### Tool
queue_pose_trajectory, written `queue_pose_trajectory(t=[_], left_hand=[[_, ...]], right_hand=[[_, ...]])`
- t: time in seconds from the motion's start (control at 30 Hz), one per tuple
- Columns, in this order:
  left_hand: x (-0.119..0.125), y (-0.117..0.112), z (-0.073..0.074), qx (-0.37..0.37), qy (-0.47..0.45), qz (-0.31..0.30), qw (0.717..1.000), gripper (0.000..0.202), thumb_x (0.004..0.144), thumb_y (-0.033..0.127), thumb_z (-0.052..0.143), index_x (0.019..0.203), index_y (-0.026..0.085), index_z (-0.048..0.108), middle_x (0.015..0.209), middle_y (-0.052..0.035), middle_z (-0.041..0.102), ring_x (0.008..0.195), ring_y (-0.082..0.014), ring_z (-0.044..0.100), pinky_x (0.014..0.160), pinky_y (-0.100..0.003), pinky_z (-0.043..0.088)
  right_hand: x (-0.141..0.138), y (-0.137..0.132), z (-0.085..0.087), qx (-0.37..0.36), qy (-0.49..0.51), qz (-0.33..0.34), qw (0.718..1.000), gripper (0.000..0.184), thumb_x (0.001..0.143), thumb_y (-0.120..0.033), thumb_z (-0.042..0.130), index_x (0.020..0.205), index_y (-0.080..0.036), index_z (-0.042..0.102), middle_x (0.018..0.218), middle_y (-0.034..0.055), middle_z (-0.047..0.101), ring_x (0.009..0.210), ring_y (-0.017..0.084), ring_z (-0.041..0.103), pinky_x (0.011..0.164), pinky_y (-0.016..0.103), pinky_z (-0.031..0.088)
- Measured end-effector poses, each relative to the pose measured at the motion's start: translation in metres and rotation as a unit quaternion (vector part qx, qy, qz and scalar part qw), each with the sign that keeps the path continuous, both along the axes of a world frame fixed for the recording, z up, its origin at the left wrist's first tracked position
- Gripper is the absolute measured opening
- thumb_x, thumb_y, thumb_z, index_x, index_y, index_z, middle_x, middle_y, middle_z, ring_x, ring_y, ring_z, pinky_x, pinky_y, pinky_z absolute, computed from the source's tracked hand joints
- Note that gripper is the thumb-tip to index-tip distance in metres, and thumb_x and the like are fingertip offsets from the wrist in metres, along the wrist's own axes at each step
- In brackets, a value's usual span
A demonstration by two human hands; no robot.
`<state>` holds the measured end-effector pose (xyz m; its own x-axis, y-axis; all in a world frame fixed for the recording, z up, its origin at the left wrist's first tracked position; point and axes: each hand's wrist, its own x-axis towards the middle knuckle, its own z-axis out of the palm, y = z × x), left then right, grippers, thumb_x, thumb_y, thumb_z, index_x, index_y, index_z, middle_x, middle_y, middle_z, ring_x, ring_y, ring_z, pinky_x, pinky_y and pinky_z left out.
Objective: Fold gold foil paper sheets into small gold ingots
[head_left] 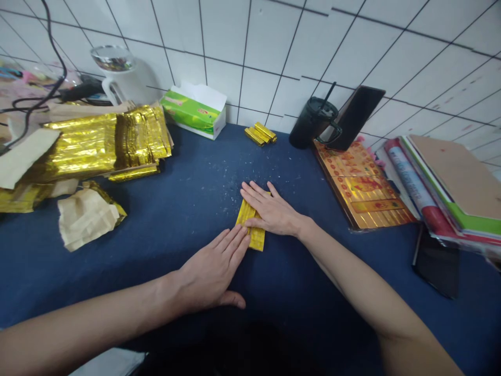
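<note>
A small strip of gold foil paper (pixel 257 241) lies on the dark blue tabletop, partly covered by both hands. My left hand (pixel 214 269) is flat, its fingertips on the strip's left edge and its thumb held out over the table. My right hand (pixel 274 211) rests palm down across the strip's upper part, fingers stretched out and thumb on the paper. Farther back, several small folded gold pieces (pixel 261 134) lie together near the wall. To the left sits a large stack of gold foil paper (pixel 84 143), with a crumpled beige-backed piece (pixel 86 218) in front of it.
Along the tiled wall stand a white mug (pixel 129 83), a green tissue pack (pixel 191 111), a black cup with a straw (pixel 313 122) and a propped tablet (pixel 358 115). At right are an orange-gold printed packet (pixel 364 190), stacked paper packs (pixel 457 177) and a dark phone (pixel 436 263).
</note>
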<state>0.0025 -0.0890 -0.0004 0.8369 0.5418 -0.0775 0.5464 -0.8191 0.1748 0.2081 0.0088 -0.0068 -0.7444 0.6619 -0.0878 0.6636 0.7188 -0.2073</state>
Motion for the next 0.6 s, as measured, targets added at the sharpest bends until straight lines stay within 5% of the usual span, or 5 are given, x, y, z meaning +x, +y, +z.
queue_pose_trajectory(t=[0.6], left_hand=[[-0.0013,-0.0054,0.0051,0.018,-0.045,0.04,0.998,0.095,0.075,0.074,0.028,0.132,-0.001,0.033,0.137,-0.0252,0.034,0.131,-0.0322,0.026,0.106,-0.044,0.023]], right_hand=[[-0.0017,-0.0019,0.0006,0.025,-0.012,-0.001,1.0,0.08,0.082,-0.067,0.024,0.142,-0.016,0.011,0.149,0.0109,0.013,0.136,0.028,0.011,0.105,0.057,0.01]])
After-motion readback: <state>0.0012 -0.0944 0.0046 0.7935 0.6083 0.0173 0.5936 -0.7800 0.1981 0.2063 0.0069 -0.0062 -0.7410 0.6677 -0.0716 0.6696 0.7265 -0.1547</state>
